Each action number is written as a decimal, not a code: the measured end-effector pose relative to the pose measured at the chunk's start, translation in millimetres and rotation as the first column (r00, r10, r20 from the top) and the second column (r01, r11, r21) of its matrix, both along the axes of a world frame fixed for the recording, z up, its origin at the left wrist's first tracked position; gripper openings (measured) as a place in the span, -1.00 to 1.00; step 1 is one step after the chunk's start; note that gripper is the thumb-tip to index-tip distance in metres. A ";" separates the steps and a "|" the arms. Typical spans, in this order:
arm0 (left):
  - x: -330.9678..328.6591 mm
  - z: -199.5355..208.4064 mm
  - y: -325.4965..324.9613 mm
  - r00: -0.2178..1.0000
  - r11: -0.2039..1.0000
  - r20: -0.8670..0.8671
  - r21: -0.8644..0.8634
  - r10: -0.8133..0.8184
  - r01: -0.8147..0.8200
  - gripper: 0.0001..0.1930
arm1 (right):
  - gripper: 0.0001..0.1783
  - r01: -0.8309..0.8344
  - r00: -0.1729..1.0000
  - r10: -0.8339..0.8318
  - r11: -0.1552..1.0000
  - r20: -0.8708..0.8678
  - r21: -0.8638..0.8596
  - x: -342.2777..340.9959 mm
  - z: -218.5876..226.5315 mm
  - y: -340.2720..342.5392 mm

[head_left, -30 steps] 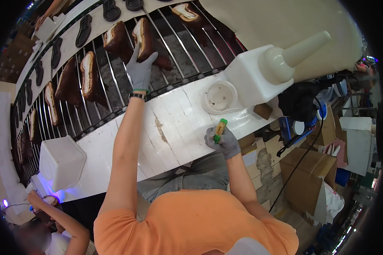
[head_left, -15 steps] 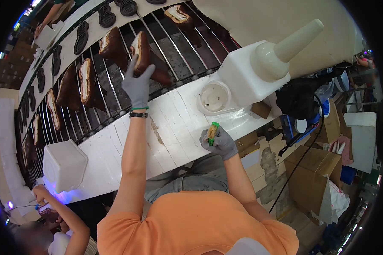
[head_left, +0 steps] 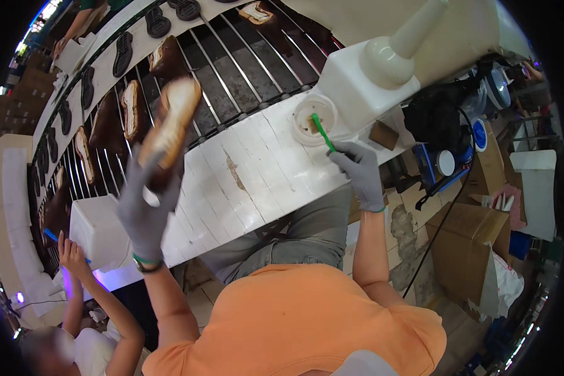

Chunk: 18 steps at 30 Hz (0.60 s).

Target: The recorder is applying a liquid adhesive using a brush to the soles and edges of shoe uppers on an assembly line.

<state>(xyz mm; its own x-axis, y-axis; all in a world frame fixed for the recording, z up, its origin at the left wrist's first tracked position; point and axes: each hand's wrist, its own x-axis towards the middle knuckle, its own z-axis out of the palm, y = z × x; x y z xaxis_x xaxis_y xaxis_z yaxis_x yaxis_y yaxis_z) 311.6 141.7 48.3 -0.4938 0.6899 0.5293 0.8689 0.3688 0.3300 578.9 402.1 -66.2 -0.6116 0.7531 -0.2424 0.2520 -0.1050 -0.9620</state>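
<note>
My left hand (head_left: pixel 145 210), in a grey glove, is closed on a brown boot upper (head_left: pixel 177 116) with its pale underside turned up. Motion blurs both. The boot upper is held above the near edge of the rack. In my gloved right hand (head_left: pixel 362 174) is a green-handled brush (head_left: pixel 321 131), gripped by its handle. The brush's head is inside a shallow round white cup (head_left: pixel 331 113), which holds some clear or whitish residue. Beside the cup stands a white plastic bottle (head_left: pixel 370 78) with a long spout.
More boot uppers (head_left: pixel 131 111) lie on the metal-bar rack (head_left: pixel 232 66). Black soles (head_left: pixel 123 55) line the pale shelf beyond. A white square container (head_left: pixel 97 232) stands on the white bench (head_left: pixel 244 188). At lower left, a co-worker's hands (head_left: pixel 74 257) hold a blue-handled tool. Cardboard boxes (head_left: pixel 464 250) sit at right.
My left hand has lifted a boot upper off the rack and drawn it left and nearer. My right hand has moved up and right, bringing the brush into the cup.
</note>
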 end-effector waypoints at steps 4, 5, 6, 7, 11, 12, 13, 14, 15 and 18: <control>59.9 -57.7 -27.9 0.953 0.930 0.076 -0.205 -0.295 0.304 -0.43 | -0.71 -0.028 0.958 -0.159 0.777 0.239 0.628 -8.5 22.3 0.6; 70.4 -71.8 -29.2 0.967 0.920 0.148 -0.306 -0.206 0.243 -0.38 | -0.75 -0.045 0.937 -0.195 0.755 0.289 0.655 -12.4 25.6 -1.5; 77.6 -84.7 -27.1 0.976 0.911 0.163 -0.361 -0.147 0.198 -0.31 | -0.76 -0.121 0.912 -0.215 0.671 0.348 0.731 -17.2 28.1 -3.4; 78.8 -96.0 -23.2 0.985 0.932 0.147 -0.334 -0.096 0.140 -0.23 | -0.77 -0.205 0.871 -0.242 0.611 0.427 0.765 -21.7 29.5 -6.0; 65.1 -116.7 -3.5 0.986 0.986 0.144 -0.151 0.086 -0.064 -0.08 | -0.75 -0.421 0.760 -0.315 0.428 0.569 0.800 -34.6 29.6 -7.1; 57.2 -117.8 3.4 0.956 0.992 0.262 -0.048 0.129 -0.120 -0.11 | -0.75 -0.435 0.744 -0.304 0.454 0.595 0.777 -35.7 29.0 -4.3; 48.1 -117.3 7.3 0.916 0.971 0.329 -0.142 0.229 -0.192 -0.15 | -0.75 -0.442 0.752 -0.281 0.456 0.596 0.773 -34.6 28.4 -0.4; 37.2 -116.1 11.3 0.844 0.931 0.412 -0.266 0.344 -0.249 -0.18 | -0.75 -0.440 0.782 -0.245 0.435 0.574 0.786 -32.8 27.6 4.2; 22.9 -114.2 15.4 0.768 0.908 0.516 -0.367 0.381 -0.204 -0.22 | -0.76 -0.400 0.820 -0.183 0.494 0.542 0.772 -30.3 27.0 9.9; -10.1 -111.0 24.4 0.615 0.919 0.701 -0.378 0.362 -0.110 -0.22 | -0.76 -0.263 0.928 0.023 0.746 0.371 0.612 -18.7 23.3 22.7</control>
<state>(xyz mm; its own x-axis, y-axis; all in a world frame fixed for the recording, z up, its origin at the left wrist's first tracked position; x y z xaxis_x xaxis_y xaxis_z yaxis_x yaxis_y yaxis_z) 301.5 166.1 -62.7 -0.7926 0.5380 -0.2868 0.2364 0.7048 0.6688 560.2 424.8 -42.9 -0.7023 0.7089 0.0647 0.5141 0.5680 -0.6427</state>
